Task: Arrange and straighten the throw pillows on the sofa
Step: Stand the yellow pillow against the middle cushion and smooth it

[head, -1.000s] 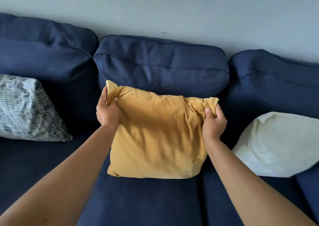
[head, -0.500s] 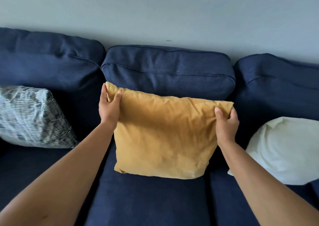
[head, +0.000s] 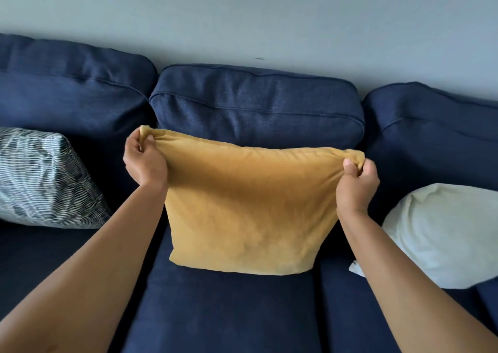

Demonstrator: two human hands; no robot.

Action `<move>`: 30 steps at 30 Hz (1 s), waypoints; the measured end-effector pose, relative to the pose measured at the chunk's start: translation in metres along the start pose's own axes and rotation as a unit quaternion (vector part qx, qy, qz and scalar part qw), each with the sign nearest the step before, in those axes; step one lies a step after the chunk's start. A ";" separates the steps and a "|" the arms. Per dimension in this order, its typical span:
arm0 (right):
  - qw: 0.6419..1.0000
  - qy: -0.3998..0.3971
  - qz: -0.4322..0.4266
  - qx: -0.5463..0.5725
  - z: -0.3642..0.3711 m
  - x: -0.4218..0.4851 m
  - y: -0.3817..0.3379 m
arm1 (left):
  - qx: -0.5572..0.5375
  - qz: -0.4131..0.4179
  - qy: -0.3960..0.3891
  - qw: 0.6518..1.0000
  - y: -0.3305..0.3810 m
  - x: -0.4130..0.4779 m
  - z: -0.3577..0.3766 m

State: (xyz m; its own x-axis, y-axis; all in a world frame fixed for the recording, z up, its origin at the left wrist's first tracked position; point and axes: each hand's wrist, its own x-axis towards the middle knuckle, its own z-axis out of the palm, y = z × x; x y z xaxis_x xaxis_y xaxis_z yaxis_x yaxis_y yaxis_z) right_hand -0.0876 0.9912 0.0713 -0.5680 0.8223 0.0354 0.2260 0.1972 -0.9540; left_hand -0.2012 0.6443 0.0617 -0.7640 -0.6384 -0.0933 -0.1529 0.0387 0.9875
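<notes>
A navy blue sofa [head: 242,312] fills the view, its three back cushions resting against a pale grey wall [head: 242,10]. The middle back cushion [head: 256,107] stands at 12 o'clock, directly behind the mustard-yellow throw pillow [head: 248,210], which stands upright on the middle seat cushion with its lower edge touching the seat and its top edge pulled taut.

Both bare forearms reach in from the bottom corners, from 7 and 5 o'clock, and converge upward on the pillow's top corners. The left hand [head: 144,162] is curled into a fist, its grip clamped on the top left corner of the yellow pillow, with fabric bunched between thumb and fingers. The right hand [head: 355,183] mirrors it, its grip pinched tight on the top right corner, the thumb pressing the gathered cloth.

At 9 o'clock a grey-and-white striped pillow [head: 43,180] leans against the left back cushion, apart from the yellow one. At 3 o'clock a plain white pillow [head: 442,234] lies tilted on the right seat, near the right forearm.

No labels or writing are readable on any fabric.
</notes>
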 end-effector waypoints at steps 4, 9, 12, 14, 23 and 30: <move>1.000 0.007 -0.013 -0.006 0.005 -0.001 -0.006 | 0.002 0.022 0.004 1.000 0.007 0.012 0.002; 0.999 0.005 0.021 -0.029 0.002 -0.007 0.012 | 0.011 0.022 -0.015 1.000 0.001 0.005 0.000; 0.996 0.046 -0.034 -0.062 0.005 -0.009 0.004 | 0.111 0.091 0.030 0.989 0.005 -0.006 0.002; 0.978 0.080 -0.158 -0.109 0.013 -0.016 -0.006 | 0.208 0.230 0.038 0.950 0.004 -0.029 0.007; 0.695 -0.207 -0.581 -0.369 0.078 -0.085 0.052 | 0.403 0.498 -0.236 0.731 -0.075 -0.081 0.033; 0.700 -0.179 -0.433 -0.538 0.035 0.021 0.089 | 0.532 0.434 -0.224 0.692 -0.068 -0.022 0.028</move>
State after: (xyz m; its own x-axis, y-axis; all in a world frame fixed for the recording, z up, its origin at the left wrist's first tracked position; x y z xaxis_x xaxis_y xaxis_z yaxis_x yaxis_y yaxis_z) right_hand -0.1068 1.0071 -0.0229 -0.9796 -0.0032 0.2009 0.0303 0.9861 0.1637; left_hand -0.1912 0.6769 -0.0072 -0.9383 0.2736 0.2113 0.2929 0.9539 0.0657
